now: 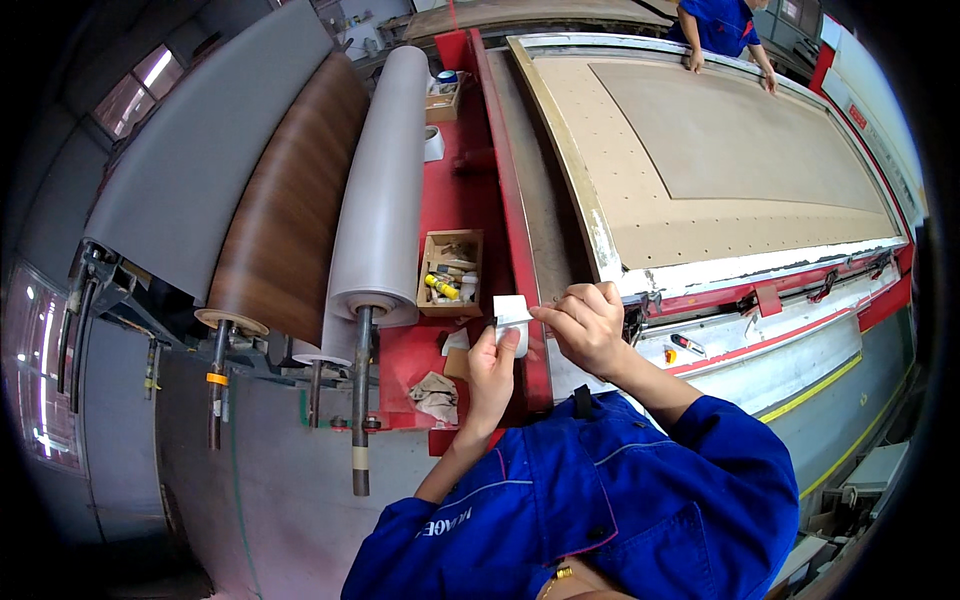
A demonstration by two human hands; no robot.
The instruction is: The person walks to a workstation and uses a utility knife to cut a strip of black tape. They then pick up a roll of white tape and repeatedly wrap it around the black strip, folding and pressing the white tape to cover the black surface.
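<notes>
My left hand (493,367) holds a small white object (513,339), which looks like a pad or roll of labels, between thumb and fingers. A white square of paper or film (511,308) stands up from its top. With thumb and forefinger, my right hand (581,327) pinches the right edge of this white piece; the other fingers are curled. Both hands are over the red machine frame (534,352). Just to the left, a wooden box (452,309) holds a yellow marker or tube (442,287) and several small tools.
Large rolls of grey, wood-grain (289,202) and silvery film (381,180) lie at left, with protruding metal shafts. A framed bed (660,232) at right carries a brown panel (750,142); a co-worker's hands (696,60) touch its far side. A cutter (687,344) lies on the white ledge.
</notes>
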